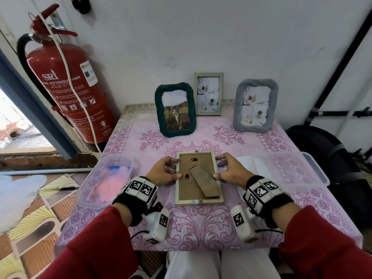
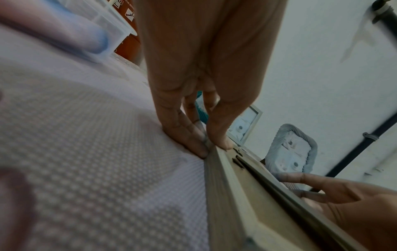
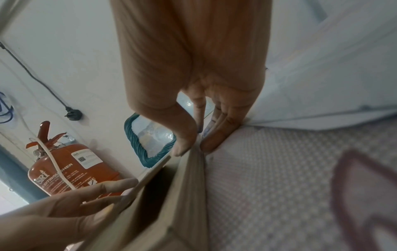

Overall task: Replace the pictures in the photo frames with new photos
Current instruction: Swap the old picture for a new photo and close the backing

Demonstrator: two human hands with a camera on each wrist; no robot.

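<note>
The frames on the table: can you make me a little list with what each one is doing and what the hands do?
Face-down frame: flat on tablecloth, back up, stand showing
Left hand: grips its left edge
Right hand: grips its right edge
Green frame: upright, cat photo
Wooden frame: upright at wall
Grey frame: upright, right

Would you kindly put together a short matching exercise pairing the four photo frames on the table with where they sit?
Things:
1. green woven frame
2. grey ruffled frame
3. slim pale wooden frame
4. face-down wooden frame

Places:
A. flat between both hands
B. standing at the back right
C. standing rearmost, near the wall
D. standing at the back left, showing a cat

Pairs: 1-D, 2-B, 3-C, 4-A
</note>
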